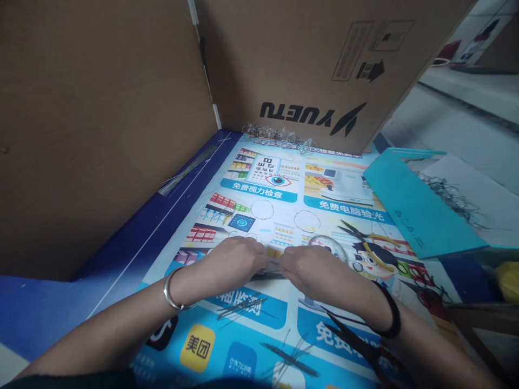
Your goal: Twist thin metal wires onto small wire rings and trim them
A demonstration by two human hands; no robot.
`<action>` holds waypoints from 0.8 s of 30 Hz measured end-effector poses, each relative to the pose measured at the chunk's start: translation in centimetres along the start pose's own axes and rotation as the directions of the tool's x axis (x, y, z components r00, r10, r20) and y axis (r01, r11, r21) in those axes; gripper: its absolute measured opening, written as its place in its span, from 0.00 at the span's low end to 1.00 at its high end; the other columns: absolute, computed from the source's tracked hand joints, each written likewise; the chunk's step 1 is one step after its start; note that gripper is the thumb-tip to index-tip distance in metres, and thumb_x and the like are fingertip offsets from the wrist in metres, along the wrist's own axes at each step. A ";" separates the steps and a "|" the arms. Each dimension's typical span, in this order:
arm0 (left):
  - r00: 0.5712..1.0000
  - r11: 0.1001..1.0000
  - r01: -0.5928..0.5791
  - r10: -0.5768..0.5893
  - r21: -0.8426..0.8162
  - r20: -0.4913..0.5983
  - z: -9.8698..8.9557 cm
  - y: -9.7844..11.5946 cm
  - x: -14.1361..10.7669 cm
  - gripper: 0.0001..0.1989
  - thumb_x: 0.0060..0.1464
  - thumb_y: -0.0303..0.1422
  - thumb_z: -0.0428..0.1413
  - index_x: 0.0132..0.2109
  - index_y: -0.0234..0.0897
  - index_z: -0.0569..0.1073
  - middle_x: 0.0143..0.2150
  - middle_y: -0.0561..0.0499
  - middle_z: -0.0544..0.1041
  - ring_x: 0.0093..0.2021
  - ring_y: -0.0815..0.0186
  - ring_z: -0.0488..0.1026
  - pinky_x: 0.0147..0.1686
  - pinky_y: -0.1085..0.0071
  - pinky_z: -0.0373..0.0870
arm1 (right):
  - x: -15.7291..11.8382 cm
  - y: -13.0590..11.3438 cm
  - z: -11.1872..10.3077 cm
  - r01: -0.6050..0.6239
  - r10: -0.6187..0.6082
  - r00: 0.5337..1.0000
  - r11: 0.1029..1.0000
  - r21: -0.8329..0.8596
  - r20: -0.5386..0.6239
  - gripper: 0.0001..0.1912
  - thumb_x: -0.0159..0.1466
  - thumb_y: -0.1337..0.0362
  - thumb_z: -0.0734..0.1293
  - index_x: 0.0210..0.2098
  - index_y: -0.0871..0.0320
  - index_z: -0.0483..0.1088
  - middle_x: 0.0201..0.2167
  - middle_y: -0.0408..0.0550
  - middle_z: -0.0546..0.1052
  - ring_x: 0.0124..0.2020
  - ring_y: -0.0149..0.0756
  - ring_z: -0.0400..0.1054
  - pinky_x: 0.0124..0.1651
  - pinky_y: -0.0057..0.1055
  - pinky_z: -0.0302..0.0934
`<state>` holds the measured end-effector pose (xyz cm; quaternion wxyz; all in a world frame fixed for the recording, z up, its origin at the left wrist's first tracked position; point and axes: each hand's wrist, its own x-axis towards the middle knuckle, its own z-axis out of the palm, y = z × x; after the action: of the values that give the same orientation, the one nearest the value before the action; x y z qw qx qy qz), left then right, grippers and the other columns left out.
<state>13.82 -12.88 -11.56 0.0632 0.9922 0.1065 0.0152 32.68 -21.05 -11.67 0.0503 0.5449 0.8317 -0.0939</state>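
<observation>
My left hand [243, 256] and my right hand [312, 273] are close together over a printed poster [259, 337], fingers pinched and knuckles up. What they pinch is hidden; a thin dark strip shows just below the fingertips. Beyond my hands lie two thin wire rings, one left [263, 209] and one right [307, 220]. A thicker wire coil [344, 254] lies partly behind my right hand. Yellow-handled pliers [371, 246] rest with jaws apart to its right. Nearer me are two bunches of short dark strands, one left [243, 307] and one right [290, 359].
Tall cardboard panels, left [101, 119] and back [304, 59], wall the work surface. Clear and silvery scraps [279, 135] lie along the back panel. A teal box [417, 210] holds tangled wire [450, 197]. Dark scissors [365, 346] lie under my right forearm; red-handled scissors [430, 297] are farther right.
</observation>
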 end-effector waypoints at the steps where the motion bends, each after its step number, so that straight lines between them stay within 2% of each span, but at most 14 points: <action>1: 1.000 1.000 -0.004 0.004 -0.007 -0.011 0.0 0.1 0.0 0.11 0.53 0.21 0.48 0.27 0.37 0.70 0.26 0.52 0.72 0.28 0.68 0.66 0.27 0.69 0.59 | 0.0 0.0 0.0 -0.003 0.003 1.000 1.000 0.001 -0.001 0.07 0.60 0.72 0.60 0.30 0.59 0.69 0.27 0.45 0.74 0.25 0.33 0.66 0.24 0.28 0.42; 8: 0.998 0.995 0.040 -0.036 0.087 -0.042 0.3 0.6 0.2 0.08 0.53 0.21 0.50 0.29 0.36 0.69 0.29 0.50 0.72 0.30 0.66 0.66 0.29 0.68 0.61 | 0.1 -0.1 0.8 -0.003 0.001 0.993 1.000 -0.012 -0.120 0.07 0.59 0.74 0.60 0.30 0.58 0.68 0.27 0.44 0.73 0.26 0.32 0.66 0.26 0.28 0.47; 12: 0.996 0.986 0.079 -0.071 0.149 -0.056 0.7 0.7 0.4 0.06 0.53 0.22 0.50 0.32 0.36 0.69 0.30 0.49 0.71 0.31 0.64 0.66 0.29 0.67 0.61 | 0.3 -0.4 0.9 -0.066 0.060 0.992 0.997 -0.050 -0.115 0.08 0.59 0.75 0.59 0.30 0.59 0.67 0.27 0.46 0.73 0.26 0.33 0.66 0.26 0.29 0.47; 16: 0.981 0.972 0.176 -0.160 0.157 -0.111 1.0 0.5 0.6 0.08 0.52 0.21 0.49 0.35 0.36 0.70 0.30 0.48 0.71 0.30 0.63 0.66 0.28 0.67 0.61 | 0.7 -0.5 0.6 -0.168 0.162 0.979 0.985 -0.034 -0.127 0.08 0.60 0.74 0.58 0.32 0.61 0.68 0.28 0.48 0.73 0.28 0.33 0.67 0.27 0.28 0.49; 20: 0.942 0.953 0.295 -0.276 0.074 -0.191 1.6 0.0 0.9 0.08 0.54 0.23 0.48 0.32 0.35 0.70 0.29 0.48 0.71 0.30 0.64 0.66 0.29 0.68 0.61 | 1.1 0.0 0.5 -0.266 0.302 0.938 0.942 0.202 -0.171 0.08 0.61 0.72 0.58 0.30 0.60 0.68 0.29 0.47 0.73 0.31 0.32 0.67 0.31 0.27 0.53; 22: 0.898 0.933 0.348 -0.360 -0.091 -0.253 1.9 -0.3 1.1 0.09 0.56 0.26 0.47 0.33 0.35 0.71 0.30 0.48 0.72 0.31 0.64 0.67 0.31 0.68 0.63 | 1.3 0.4 0.7 -0.272 0.367 0.909 0.880 0.389 -0.196 0.08 0.60 0.71 0.59 0.29 0.58 0.68 0.28 0.44 0.73 0.31 0.31 0.67 0.32 0.26 0.55; 24: 0.845 0.872 0.353 -0.453 -0.338 -0.286 2.0 -0.5 1.4 0.08 0.56 0.27 0.48 0.35 0.35 0.72 0.31 0.49 0.73 0.33 0.66 0.68 0.33 0.70 0.64 | 1.4 0.6 1.0 -0.238 0.416 0.893 0.762 0.602 -0.174 0.06 0.60 0.68 0.59 0.29 0.57 0.67 0.25 0.41 0.73 0.28 0.29 0.67 0.31 0.25 0.56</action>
<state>15.12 -12.34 -13.60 0.1805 0.9090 0.3208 0.1952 32.68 -19.77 -12.96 -0.2234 0.6805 0.6542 -0.2428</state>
